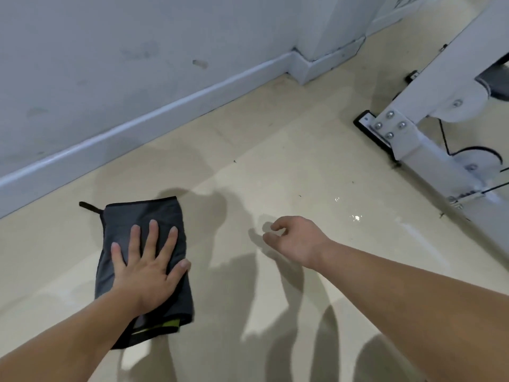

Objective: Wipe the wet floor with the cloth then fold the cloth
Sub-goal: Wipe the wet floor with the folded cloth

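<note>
View from a head-worn camera, looking down at a pale beige floor (275,161) where two bare forearms reach forward.

On the left, a dark grey cloth (143,216) lies flat on the floor, folded into a rough upright rectangle. It sits near a white skirting board (165,111) that runs diagonally along the base of a pale grey wall (110,64), but it is apart from the board. A small dark hanging loop (88,206) sticks out from the cloth's top left corner. A strip of yellow-green lining (170,323) shows at its bottom edge.

The left hand (148,271) rests palm down on the middle of the cloth, fingers straight and spread and the thumb out to the right, pressing rather than grasping.

The right hand (294,241) is out over bare floor, well to the right of the cloth. Its fingers are loosely curled and hold nothing. Whether it touches the floor or hovers just above it cannot be told from this angle.

Beyond the right hand, small bright glints of water (356,217) shine on the floor, with a faint damp sheen around them.

At the right edge stands the base of a white metal frame (413,139) with bolts, a black foot and thin black cables.

Soft shadows of the arms fall across the floor between the two hands.
</note>
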`<action>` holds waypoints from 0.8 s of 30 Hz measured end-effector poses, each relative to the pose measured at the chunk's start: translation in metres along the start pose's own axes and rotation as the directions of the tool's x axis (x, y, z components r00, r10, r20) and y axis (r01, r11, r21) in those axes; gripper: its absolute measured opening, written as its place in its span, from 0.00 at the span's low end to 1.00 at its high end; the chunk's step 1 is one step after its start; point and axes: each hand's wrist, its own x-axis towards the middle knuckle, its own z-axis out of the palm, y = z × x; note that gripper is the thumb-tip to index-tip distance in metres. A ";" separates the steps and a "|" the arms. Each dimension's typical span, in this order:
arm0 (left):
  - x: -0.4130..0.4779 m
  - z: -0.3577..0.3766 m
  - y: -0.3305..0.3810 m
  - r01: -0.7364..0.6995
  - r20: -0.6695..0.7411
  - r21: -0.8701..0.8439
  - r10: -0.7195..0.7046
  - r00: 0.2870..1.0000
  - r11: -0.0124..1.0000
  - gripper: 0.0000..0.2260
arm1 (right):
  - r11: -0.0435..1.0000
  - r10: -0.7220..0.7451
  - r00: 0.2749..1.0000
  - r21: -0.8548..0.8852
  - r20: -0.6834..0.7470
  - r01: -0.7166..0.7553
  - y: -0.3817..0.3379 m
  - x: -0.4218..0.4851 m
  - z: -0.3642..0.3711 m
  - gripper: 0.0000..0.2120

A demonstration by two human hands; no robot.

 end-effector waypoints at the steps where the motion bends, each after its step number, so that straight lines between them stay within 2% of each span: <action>1: 0.004 -0.002 0.002 0.003 -0.018 0.012 -0.003 1.000 1.000 0.35 | 0.997 0.017 0.999 0.080 -0.026 -0.015 0.009 0.006 -0.004 0.19; 3: 0.015 -0.010 0.012 -0.001 -0.043 0.033 0.002 0.999 0.999 0.36 | 0.989 0.046 0.998 0.143 -0.036 -0.041 0.027 0.019 -0.007 0.22; 4: 0.022 -0.015 0.020 -0.007 -0.041 0.040 0.009 0.999 0.999 0.35 | 0.995 0.041 0.999 0.093 -0.036 -0.037 0.037 0.027 -0.006 0.25; 6: 0.039 -0.022 0.042 -0.008 -0.052 0.061 0.011 0.999 0.998 0.35 | 0.994 0.007 0.999 -0.106 -0.054 -0.013 0.055 0.042 0.001 0.24; 8: 0.060 -0.029 0.072 -0.011 -0.085 0.096 0.019 0.996 0.995 0.34 | 0.950 -0.036 0.997 -0.311 -0.075 0.011 0.067 0.052 0.011 0.21; 10: 0.081 -0.034 0.105 -0.013 -0.120 0.114 0.027 0.992 0.993 0.33 | 0.909 -0.075 0.995 -0.415 -0.067 0.041 0.071 0.057 0.013 0.24; 13: 0.105 -0.030 0.162 -0.055 -0.150 0.158 0.079 0.985 0.986 0.33 | 0.942 -0.104 0.994 -0.323 -0.016 0.093 0.081 0.070 -0.012 0.25; 17: 0.085 -0.007 0.235 -0.193 -0.148 0.148 0.215 0.965 0.970 0.32 | 0.997 -0.018 0.977 -0.073 0.212 0.034 0.099 0.072 -0.072 0.36; 19: 0.055 0.010 0.264 -0.292 -0.092 0.170 0.310 0.946 0.941 0.31 | 0.993 -0.055 0.978 -0.091 0.203 0.075 0.106 0.062 -0.090 0.34; 21: 0.032 0.022 0.280 -0.387 -0.004 0.187 0.395 0.919 0.903 0.32 | 0.982 -0.100 0.987 -0.146 0.126 0.118 0.114 0.051 -0.096 0.30; 24: 0.034 0.015 0.270 -0.494 0.135 0.117 0.479 0.868 0.862 0.32 | 0.966 -0.106 0.983 -0.221 0.148 0.138 0.125 0.040 -0.096 0.30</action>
